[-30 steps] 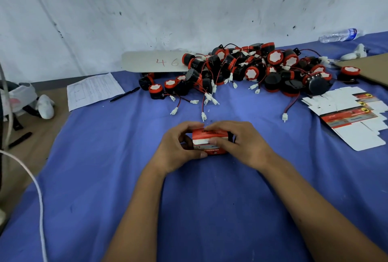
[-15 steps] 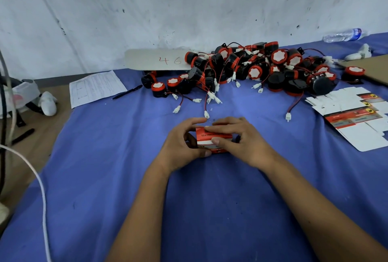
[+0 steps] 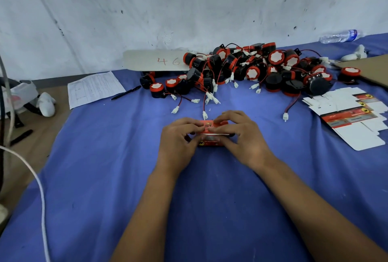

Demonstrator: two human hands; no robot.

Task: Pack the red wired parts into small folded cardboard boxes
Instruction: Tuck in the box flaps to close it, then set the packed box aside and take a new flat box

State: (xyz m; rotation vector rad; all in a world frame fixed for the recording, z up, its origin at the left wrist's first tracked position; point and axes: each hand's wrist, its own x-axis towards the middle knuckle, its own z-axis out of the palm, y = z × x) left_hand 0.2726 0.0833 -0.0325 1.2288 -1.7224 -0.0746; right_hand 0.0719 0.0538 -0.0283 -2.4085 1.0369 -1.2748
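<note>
a small red and white cardboard box (image 3: 211,135) is gripped at the centre of the frame between the left hand (image 3: 178,142) and the right hand (image 3: 243,137). the fingers of both hands are curled over its top and ends, with the fingertips meeting on the upper flap and the thumbs pressed against the near face. the box is held low over the blue cloth (image 3: 126,177) that covers the table; whether it touches the cloth cannot be told.

just above the hands, in the upper middle of the frame, a heap of red wired parts (image 3: 252,70) is spread across the cloth, black bodies with red rims and white caps, their red and black leads ending in white connectors, several of which trail toward the box.

at the right edge, a stack of flat unfolded boxes (image 3: 352,114) is laid out. behind the heap, a pale card marked 46 (image 3: 155,61) is propped at the wall. to the left of centre, a printed sheet (image 3: 94,88) and a black pen (image 3: 126,93) are seen. at the upper right, a plastic bottle (image 3: 340,36) lies on its side.
</note>
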